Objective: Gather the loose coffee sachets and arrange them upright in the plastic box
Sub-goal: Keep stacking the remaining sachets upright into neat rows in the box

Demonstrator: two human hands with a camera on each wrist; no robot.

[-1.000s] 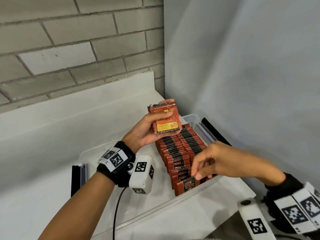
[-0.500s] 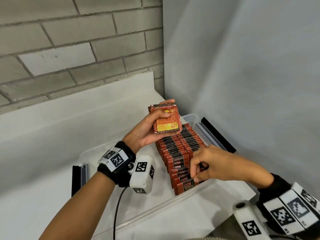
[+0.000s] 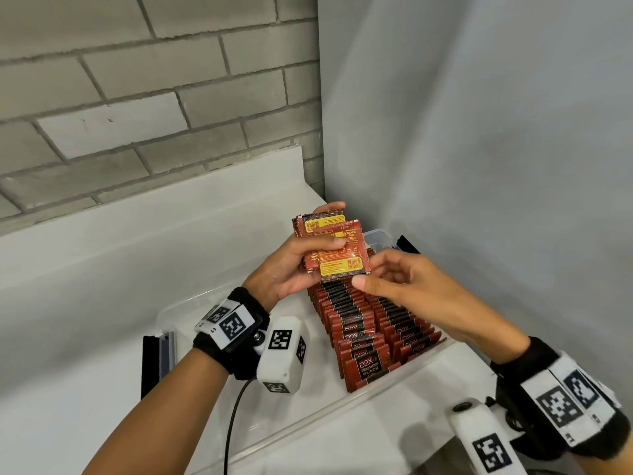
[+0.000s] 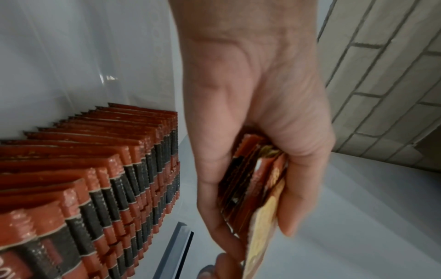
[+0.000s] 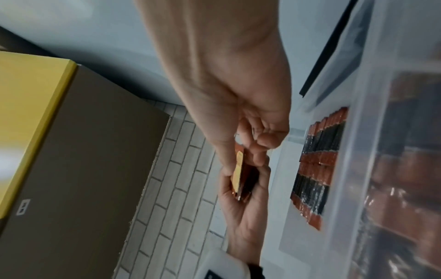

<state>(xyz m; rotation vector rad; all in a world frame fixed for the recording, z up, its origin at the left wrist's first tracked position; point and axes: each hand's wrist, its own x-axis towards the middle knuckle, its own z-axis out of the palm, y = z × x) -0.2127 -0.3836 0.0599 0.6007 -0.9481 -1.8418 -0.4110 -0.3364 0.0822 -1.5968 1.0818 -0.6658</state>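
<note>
sachets in hand: a small stack of coffee sachets (image 3: 330, 246) is held above the far end of the plastic box (image 3: 421, 366), backs toward the head camera, yellow labels visible.
left hand: the left hand (image 3: 291, 265) grips this stack, thumb across the front face and the other fingers curled behind it; in the left wrist view the stack (image 4: 253, 188) sits edge-on between thumb and fingers.
front sachet: the front sachet (image 3: 342, 258) is slid lower and more to the right than the others, so its lower right corner sticks out toward the right hand.
right hand: the right hand (image 3: 407, 286) is just beside that corner, thumb and forefinger a little apart around the edge; in the right wrist view the fingertips (image 5: 259, 160) seem to touch the sachet, but i cannot tell if the pinch is already firm.
key relation: the free corner lies to the left of the right fingers and slightly above them, and the long axis of the sachet is almost vertical, so i judge it needs little turning before it goes down.
rows in box: two rows of upright sachets (image 3: 370, 323) stand directly under both hands, against the right wall of the plastic box; the left part of the box floor is bare.
nearer hand: the right hand is nearer to the rows.
next move, my guess: pull one sachet off and set it upright at the near end of a row.
</note>
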